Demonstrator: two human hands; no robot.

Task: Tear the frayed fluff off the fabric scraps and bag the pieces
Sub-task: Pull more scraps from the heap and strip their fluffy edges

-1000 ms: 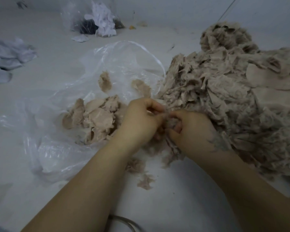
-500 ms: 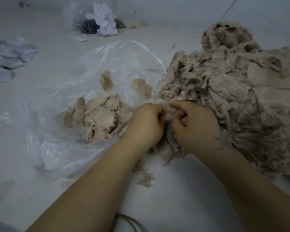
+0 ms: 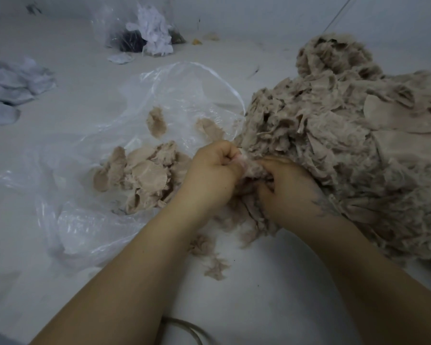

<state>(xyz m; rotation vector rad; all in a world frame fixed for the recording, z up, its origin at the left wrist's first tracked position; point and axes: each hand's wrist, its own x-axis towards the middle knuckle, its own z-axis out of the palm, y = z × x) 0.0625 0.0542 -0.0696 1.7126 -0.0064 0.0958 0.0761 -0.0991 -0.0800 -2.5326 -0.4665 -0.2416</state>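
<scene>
Left hand (image 3: 213, 170), right hand (image 3: 288, 192) grip one scrap (image 3: 253, 168) — one bag (image 3: 90, 195).

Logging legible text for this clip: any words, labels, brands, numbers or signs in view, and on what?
None readable: no word, label, brand, number or sign shows.
The clear bag, the beige scraps and the far bag carry no print.
A dark mark on the right hand is too blurred to read.

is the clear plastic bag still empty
No, a heap of beige fabric pieces already lies inside the clear plastic bag, left of the hands.
</scene>
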